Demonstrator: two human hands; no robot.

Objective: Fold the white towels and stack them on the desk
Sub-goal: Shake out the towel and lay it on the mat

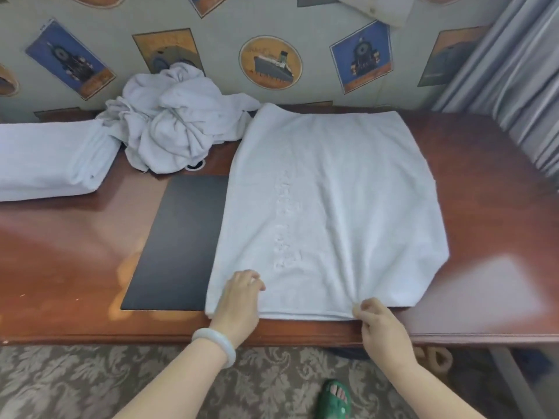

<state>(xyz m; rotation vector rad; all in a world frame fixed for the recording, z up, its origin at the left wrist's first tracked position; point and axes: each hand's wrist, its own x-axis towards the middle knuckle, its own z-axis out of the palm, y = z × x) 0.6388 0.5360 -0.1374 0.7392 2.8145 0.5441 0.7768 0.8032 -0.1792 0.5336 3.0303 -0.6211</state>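
Right hand (381,323) pinches the near edge of the towel (326,207), the cloth puckering at its fingertips. Left hand (242,297) lies bent-fingered on the near-left corner; I cannot tell if it grips. The towel lies flat, part-folded, on the desk (490,213). A folded stack (45,158) sits far left, a crumpled heap (175,116) beside it. Roughly midway, I judge.

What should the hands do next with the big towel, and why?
Probably lift the near edge and fold it toward the wall. The right hand pinches that edge, the left hand sits at the near corner, and the spread towel lies flat, far larger than the folded stack on the left.
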